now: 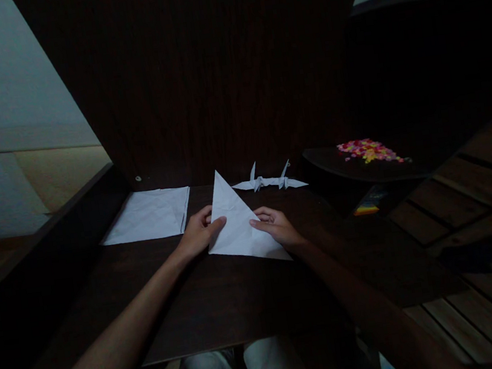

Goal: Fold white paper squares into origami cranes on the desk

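Note:
A sheet of white paper folded into a triangle (236,228) is held between my two hands, over the dark desk (177,316). My left hand (201,230) grips its left edge, thumb on top and fingers behind. On the slanted right edge, my right hand (275,226) pinches it the same way. One corner of the triangle points up and away from me. Faint creases cross its surface. Just beyond it, two folded paper cranes (268,183) sit side by side near the back panel.
White paper sheets (147,215) lie in a stack at the left. On a rounded shelf (330,163) at the right is a pile of small pink, red and yellow pieces (369,150). A raised dark side board (48,273) borders the desk on the left.

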Tool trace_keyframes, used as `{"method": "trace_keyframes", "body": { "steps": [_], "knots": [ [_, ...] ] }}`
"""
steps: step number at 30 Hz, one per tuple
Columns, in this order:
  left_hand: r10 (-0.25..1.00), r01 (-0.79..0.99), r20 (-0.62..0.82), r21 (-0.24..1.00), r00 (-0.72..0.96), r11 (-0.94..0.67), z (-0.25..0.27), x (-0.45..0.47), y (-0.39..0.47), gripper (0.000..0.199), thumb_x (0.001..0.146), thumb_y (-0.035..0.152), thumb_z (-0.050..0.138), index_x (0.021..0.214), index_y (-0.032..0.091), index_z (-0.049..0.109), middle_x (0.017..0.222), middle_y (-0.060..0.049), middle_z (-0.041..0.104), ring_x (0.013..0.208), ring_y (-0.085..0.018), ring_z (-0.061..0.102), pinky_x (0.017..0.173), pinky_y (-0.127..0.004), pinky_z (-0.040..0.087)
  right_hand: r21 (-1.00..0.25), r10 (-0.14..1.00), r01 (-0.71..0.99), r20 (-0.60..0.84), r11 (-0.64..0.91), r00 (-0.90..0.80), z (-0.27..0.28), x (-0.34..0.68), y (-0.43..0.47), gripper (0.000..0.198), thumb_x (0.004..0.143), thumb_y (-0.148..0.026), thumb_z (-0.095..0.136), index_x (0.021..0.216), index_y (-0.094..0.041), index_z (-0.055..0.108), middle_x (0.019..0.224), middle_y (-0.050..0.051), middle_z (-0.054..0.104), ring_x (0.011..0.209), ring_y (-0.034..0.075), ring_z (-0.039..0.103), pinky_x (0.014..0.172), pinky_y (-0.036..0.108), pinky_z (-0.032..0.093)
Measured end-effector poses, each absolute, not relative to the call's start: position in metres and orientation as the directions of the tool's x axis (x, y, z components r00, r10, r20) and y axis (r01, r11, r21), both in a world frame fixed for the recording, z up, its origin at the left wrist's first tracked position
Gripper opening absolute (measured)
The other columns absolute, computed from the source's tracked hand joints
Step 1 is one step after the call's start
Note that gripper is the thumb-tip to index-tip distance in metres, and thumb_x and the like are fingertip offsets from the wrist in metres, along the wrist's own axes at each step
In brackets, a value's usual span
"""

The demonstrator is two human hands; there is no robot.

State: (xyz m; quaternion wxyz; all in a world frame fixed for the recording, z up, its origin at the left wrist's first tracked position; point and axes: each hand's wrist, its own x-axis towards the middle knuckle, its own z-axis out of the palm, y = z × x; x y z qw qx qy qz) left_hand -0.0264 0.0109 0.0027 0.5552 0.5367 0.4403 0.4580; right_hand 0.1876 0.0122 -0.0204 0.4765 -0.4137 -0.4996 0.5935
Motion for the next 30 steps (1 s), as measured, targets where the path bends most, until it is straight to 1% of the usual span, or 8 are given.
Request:
{"method": "trace_keyframes", "body": {
  "steps": [5,8,12,14,18,21,25,30],
  "knots": [
    [0.992,-0.071,0.066,0.996,0.107,-0.059,0.001,-0.025,0.012,0.040,0.069,0.033,0.071,0.103,0.015,0.059,0.076,-0.004,0.070,0.065,-0.018,0.066,0.058,-0.028,0.051,-0.981,0.940,-0.140,-0.079,-0.132,-0.330,-0.019,0.189,0.008,0.059,0.053,-0.024,0.084,0.107,-0.019,0.061,0.083,0.002,0.073,0.074,0.019,0.069,0.067,0.030,0.052],
    [0.993,-0.075,0.079,0.995,0.087,-0.072,0.000,-0.025,0.014,0.053,0.070,0.032,0.070,0.117,0.016,0.051,0.077,-0.004,0.069,0.067,-0.019,0.066,0.059,-0.028,0.052,-0.983,0.907,-0.120,-0.080,-0.142,-0.413,-0.016,0.190,0.005,0.058,0.055,-0.024,0.083,0.109,-0.018,0.061,0.084,0.004,0.073,0.076,0.019,0.069,0.069,0.030,0.052],
    [0.958,0.078,0.285,0.956,-0.005,-0.284,-0.003,-0.026,0.015,0.068,0.076,0.027,0.065,0.136,0.022,0.033,0.106,-0.009,0.064,0.070,-0.014,0.063,0.065,-0.030,0.053,-0.988,0.916,-0.108,-0.060,-0.111,-0.398,-0.015,0.191,0.005,0.055,0.055,-0.024,0.083,0.105,-0.017,0.063,0.085,0.004,0.073,0.077,0.020,0.069,0.071,0.031,0.052],
    [0.891,0.274,0.454,0.859,-0.013,-0.433,-0.004,-0.028,0.014,0.062,0.080,0.025,0.062,0.135,0.024,0.036,0.121,-0.012,0.056,0.077,-0.014,0.062,0.072,-0.033,0.053,-0.990,0.929,-0.109,-0.038,-0.084,-0.367,-0.016,0.191,0.006,0.052,0.053,-0.024,0.084,0.101,-0.016,0.064,0.086,0.005,0.073,0.077,0.020,0.069,0.071,0.032,0.052],
    [0.736,0.564,0.668,0.567,0.112,-0.601,-0.002,-0.029,0.008,0.040,0.086,0.024,0.054,0.126,0.020,0.048,0.130,-0.013,0.046,0.114,-0.024,0.051,0.093,-0.042,0.047,-0.995,0.948,-0.101,0.016,-0.017,-0.318,-0.018,0.191,0.008,0.044,0.053,-0.026,0.083,0.093,-0.017,0.066,0.089,0.005,0.073,0.079,0.020,0.068,0.074,0.033,0.052],
    [0.684,0.647,0.694,0.418,0.226,-0.638,-0.001,-0.028,0.004,0.037,0.089,0.026,0.051,0.124,0.018,0.049,0.136,-0.014,0.039,0.124,-0.026,0.044,0.101,-0.045,0.042,-0.995,0.946,-0.105,0.037,0.004,-0.322,-0.016,0.190,0.007,0.043,0.055,-0.027,0.083,0.093,-0.017,0.067,0.088,0.005,0.072,0.082,0.020,0.068,0.075,0.033,0.052],
    [0.634,0.682,0.707,0.298,0.313,-0.668,-0.004,-0.029,0.004,0.047,0.087,0.032,0.054,0.131,0.018,0.044,0.143,-0.016,0.032,0.127,-0.029,0.042,0.101,-0.046,0.043,-0.995,0.925,-0.097,0.004,-0.036,-0.381,-0.014,0.190,0.005,0.043,0.058,-0.031,0.081,0.096,-0.015,0.068,0.086,0.006,0.073,0.078,0.020,0.068,0.071,0.032,0.052],
    [0.644,0.676,0.635,0.249,0.427,-0.694,-0.008,-0.030,0.006,0.064,0.085,0.042,0.057,0.141,0.021,0.034,0.146,-0.015,0.033,0.129,-0.032,0.039,0.102,-0.050,0.040,-0.995,0.919,-0.104,0.028,-0.014,-0.394,-0.015,0.189,0.004,0.039,0.059,-0.032,0.080,0.093,-0.015,0.070,0.084,0.005,0.073,0.073,0.017,0.066,0.066,0.028,0.050]
  ]
}}
